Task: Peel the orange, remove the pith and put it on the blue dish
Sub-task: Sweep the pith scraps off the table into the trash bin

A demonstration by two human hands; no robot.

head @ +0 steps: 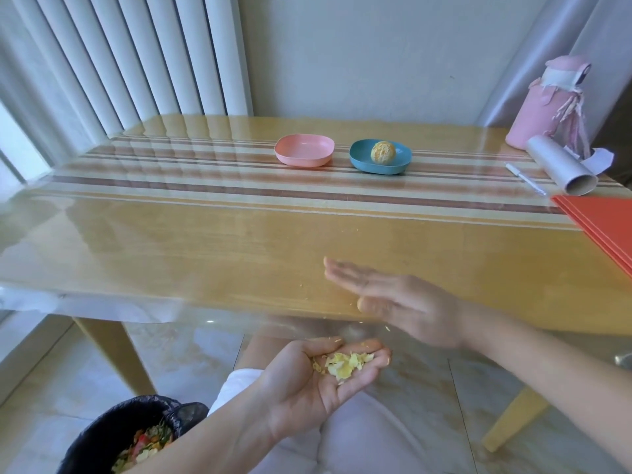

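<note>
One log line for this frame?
orange: peeled, on blue dish | left hand: cups pith scraps | right hand: open, over table edge

A light wooden table with a glossy top [239,241] carries a band of brown and cream stripes [205,179] across its far half. On this band sits a shallow pink plastic dish with rounded corners [304,150]. At the far right corner stands a pink bottle with a worn, peeling cover [543,107]. Just before it lies a grey rolled tube [561,165], and a thin white pen [525,178] lies beside the tube. A flat red folder [605,224] reaches over the right edge. White vertical slats [136,56] stand behind the table on the left. Below, on the floor, a black bin with a plastic liner [136,429] holds mixed food scraps.
</note>
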